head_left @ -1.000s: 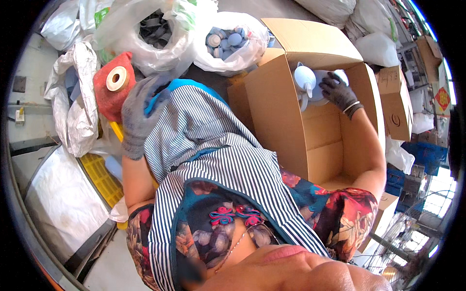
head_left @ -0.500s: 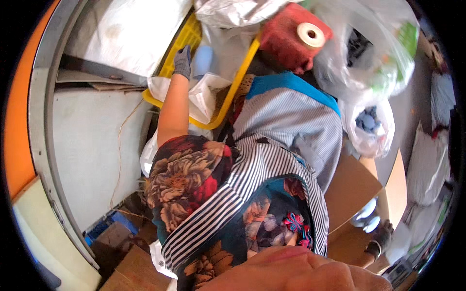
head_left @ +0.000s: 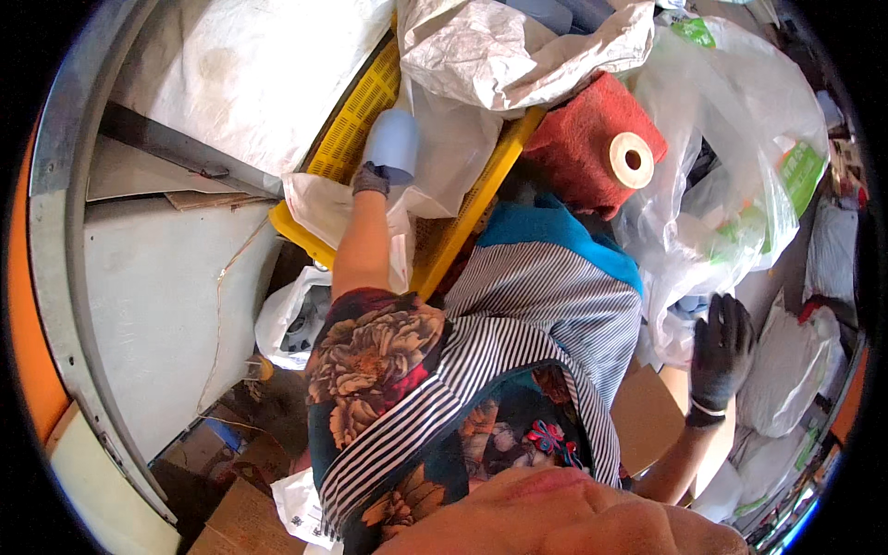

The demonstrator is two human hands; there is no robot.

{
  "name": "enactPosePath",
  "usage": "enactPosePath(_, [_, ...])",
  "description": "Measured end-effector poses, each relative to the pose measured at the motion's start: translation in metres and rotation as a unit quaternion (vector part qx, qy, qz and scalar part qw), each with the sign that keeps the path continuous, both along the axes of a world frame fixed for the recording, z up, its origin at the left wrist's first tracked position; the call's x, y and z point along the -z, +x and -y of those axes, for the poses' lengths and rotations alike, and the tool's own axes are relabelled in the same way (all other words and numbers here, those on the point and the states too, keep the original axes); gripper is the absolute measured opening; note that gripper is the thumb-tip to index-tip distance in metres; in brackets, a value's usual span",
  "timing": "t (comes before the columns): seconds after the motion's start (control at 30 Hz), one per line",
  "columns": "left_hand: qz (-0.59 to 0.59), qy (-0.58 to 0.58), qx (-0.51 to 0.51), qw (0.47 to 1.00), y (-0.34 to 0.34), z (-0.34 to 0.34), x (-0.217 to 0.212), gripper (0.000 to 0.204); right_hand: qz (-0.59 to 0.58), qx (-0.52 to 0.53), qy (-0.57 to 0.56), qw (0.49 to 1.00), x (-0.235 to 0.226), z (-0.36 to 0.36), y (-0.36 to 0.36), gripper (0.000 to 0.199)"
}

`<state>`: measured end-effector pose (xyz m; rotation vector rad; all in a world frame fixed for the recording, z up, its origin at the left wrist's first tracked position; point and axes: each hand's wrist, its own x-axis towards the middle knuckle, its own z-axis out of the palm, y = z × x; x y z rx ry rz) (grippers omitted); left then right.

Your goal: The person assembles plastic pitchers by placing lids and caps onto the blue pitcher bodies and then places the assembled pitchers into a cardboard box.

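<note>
Left hand (head_left: 372,178) seemingly holds a blue container (head_left: 392,143), grip partly hidden.

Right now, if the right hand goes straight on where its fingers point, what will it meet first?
The right hand would probably first meet the large clear plastic bag, though depth is unclear.

container (head_left: 391,141), pale blue; basket (head_left: 477,199), yellow; left gloved hand (head_left: 372,178), dark grey; right gloved hand (head_left: 720,359), charcoal; apron (head_left: 481,351), black-and-white stripes, with a bright blue hem (head_left: 566,242); sleeve (head_left: 370,342), dark ground bearing tan flowers and red patches; cloth (head_left: 587,134), brick red; roll (head_left: 618,165), cream; plastic bag (head_left: 745,217), translucent whitish with green patches; sack (head_left: 472,51), off-white; cardboard box (head_left: 643,421), tan; panel (head_left: 35,324) at far left, orange.
</note>
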<state>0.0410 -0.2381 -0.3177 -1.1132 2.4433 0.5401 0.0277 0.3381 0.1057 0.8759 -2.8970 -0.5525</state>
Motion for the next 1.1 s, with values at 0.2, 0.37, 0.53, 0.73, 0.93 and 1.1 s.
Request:
enactPosePath(0.2, [-0.408,0.209,-0.048,0.887,0.07,0.023,-0.101,0.015,0.095,-0.104,-0.23,0.963,0.053,0.122,-0.055,0.044])
enactPosePath(0.37, [-0.391,0.036,0.321,0.862,0.044,-0.068,-0.251,0.02,0.279,-0.097,-0.475,0.829,0.074,0.192,-0.065,0.127])
enactPosePath(0.53, [-0.301,0.586,0.018,0.752,0.018,-0.155,-0.294,0.042,0.295,-0.094,-0.623,0.718,0.066,0.174,-0.068,0.139])
enactPosePath(0.73, [-0.563,0.18,0.434,0.679,-0.027,-0.216,-0.356,0.052,0.095,0.01,-0.616,0.782,0.108,0.106,-0.037,0.125])
enactPosePath(0.93, [-0.487,0.002,0.578,0.655,-0.056,-0.332,-0.331,0.056,-0.09,0.114,-0.602,0.785,0.163,0.094,0.0,0.101])
enactPosePath(1.1, [-0.478,0.019,0.615,0.627,-0.061,-0.342,-0.339,0.05,-0.087,0.092,-0.608,0.784,0.164,0.089,0.01,0.107])
